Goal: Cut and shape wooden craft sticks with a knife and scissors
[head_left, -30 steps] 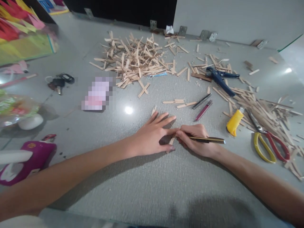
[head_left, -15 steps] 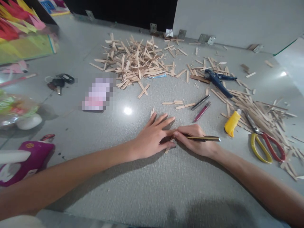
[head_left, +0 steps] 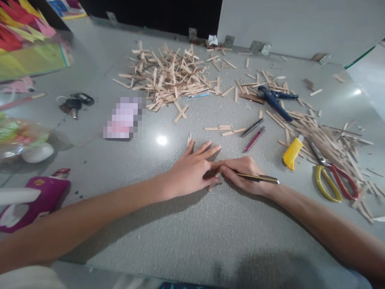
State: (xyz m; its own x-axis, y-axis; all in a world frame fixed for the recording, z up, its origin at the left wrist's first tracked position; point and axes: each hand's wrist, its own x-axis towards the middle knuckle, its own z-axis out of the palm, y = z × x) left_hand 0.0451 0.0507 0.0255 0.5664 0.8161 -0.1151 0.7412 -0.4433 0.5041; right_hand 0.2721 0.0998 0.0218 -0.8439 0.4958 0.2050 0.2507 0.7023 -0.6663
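My left hand (head_left: 192, 170) lies palm down on the grey table, its fingers spread. Thumb and index finger rest on a small wooden craft stick (head_left: 210, 187), mostly hidden beneath them. Close against that index finger, my right hand (head_left: 245, 172) is closed in a writing grip on a slim black-and-gold pen (head_left: 263, 178). The pen's tip is hidden by the fingers, and its far end points right. Another wooden piece (head_left: 189, 139) pokes out beyond the left fingertips. Several loose craft sticks (head_left: 233, 132) lie just ahead of the hands, beside a dark pen (head_left: 252, 127) and a maroon one (head_left: 254, 139).
Cut craft sticks (head_left: 171, 80) are heaped at the back. To the right lie a blue cutting tool (head_left: 276, 102), a yellow utility knife (head_left: 292, 153), red-and-yellow-handled scissors (head_left: 333, 180) and more sticks. Leftward are a blurred phone (head_left: 123, 118), keys (head_left: 73, 105) and a purple glue gun (head_left: 49, 196).
The pen in my right hand has tilted, its far end now slightly lower. Both hands stay in nearly the same place; the whole view has shifted a little.
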